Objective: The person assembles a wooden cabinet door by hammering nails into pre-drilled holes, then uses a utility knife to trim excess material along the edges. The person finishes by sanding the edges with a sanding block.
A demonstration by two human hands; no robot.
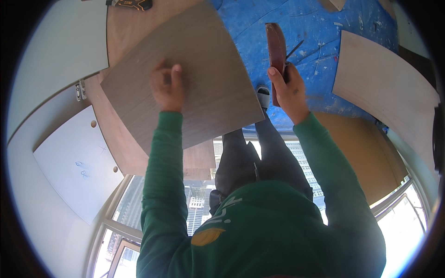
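Observation:
My right hand (291,90) is closed round a long reddish-brown sanding block (276,46), held upright over the blue sheet. A thin dark strip (295,49) sticks out beside it near my fingers; I cannot tell what it is. Above a large brown wood-grain board (211,74) is my left hand (168,90), somewhat blurred. Its fingers are bent and the thumb stands apart, with nothing seen between them. Whether that hand touches the board I cannot tell. The board lies over a paler wooden panel (123,143).
A paint-spotted blue sheet (320,28) covers the floor ahead. At the right are a pale curved-looking panel (380,69) and a brown board (361,153). A white panel with round holes (76,157) is at the left. An orange-and-black tool (134,4) rests at the top. Windows line the lower side.

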